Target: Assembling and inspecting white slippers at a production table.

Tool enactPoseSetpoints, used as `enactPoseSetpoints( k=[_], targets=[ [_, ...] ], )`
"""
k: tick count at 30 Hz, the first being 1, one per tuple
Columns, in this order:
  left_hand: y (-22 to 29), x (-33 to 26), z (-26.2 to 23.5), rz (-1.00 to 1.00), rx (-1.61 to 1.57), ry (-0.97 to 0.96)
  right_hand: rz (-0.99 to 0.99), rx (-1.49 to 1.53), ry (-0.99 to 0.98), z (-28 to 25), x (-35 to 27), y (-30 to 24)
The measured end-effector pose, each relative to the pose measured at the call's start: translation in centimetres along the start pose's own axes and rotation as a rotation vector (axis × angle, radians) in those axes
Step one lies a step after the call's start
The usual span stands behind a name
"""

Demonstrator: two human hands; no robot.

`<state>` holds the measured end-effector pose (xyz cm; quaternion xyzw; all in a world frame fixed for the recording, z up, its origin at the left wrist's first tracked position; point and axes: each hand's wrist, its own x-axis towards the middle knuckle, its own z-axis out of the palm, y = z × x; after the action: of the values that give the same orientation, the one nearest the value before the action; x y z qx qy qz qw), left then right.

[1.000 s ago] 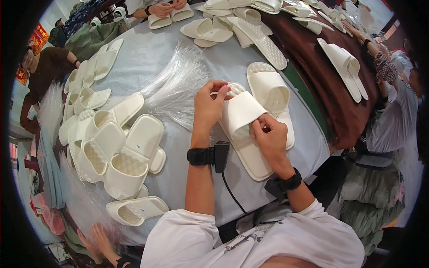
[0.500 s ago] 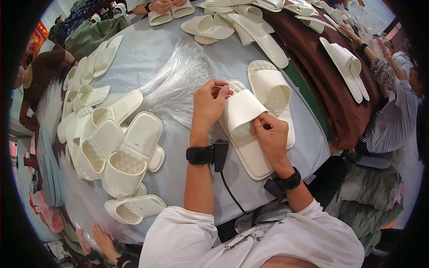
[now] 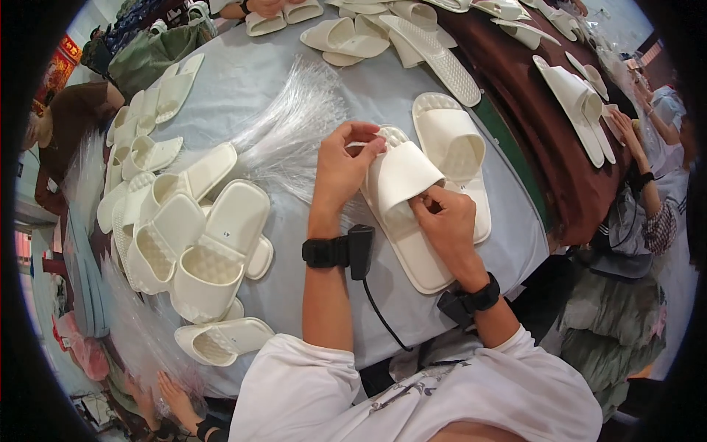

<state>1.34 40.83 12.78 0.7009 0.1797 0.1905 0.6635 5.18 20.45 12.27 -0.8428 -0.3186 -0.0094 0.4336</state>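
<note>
A cream slide slipper lies in front of me, toe end away, with its pair mate just to its right. At the toe opening is my left hand, thumb and forefinger pinched close together; whatever is between them is too fine to make out. My right hand is closed in a pinch at the near edge of the strap, fingertips partly under it, so what it grips is hidden. A fanned bundle of clear plastic strands lies beyond my left hand.
Several cream slippers are heaped at the left, with more along the far side. A brown cloth covers the surface at the right, bearing another pair. Other people's hands show at lower left, far edge and right.
My hands stay at the same slipper, with only slight finger shifts. At the right, another person's arm has moved nearer along the brown cloth.
</note>
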Motion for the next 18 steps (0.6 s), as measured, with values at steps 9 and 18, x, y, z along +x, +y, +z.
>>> enactPoseSetpoints(
  k=[9,18],
  targets=[
    [1.0,0.4,-0.6,0.234,-0.514,0.407,0.015,0.161,-0.144,-5.5,0.1,0.0],
    [0.8,0.4,-1.2,0.21,-0.469,0.181,-0.014,0.147,-0.034,-6.2,5.0,-0.7]
  ],
)
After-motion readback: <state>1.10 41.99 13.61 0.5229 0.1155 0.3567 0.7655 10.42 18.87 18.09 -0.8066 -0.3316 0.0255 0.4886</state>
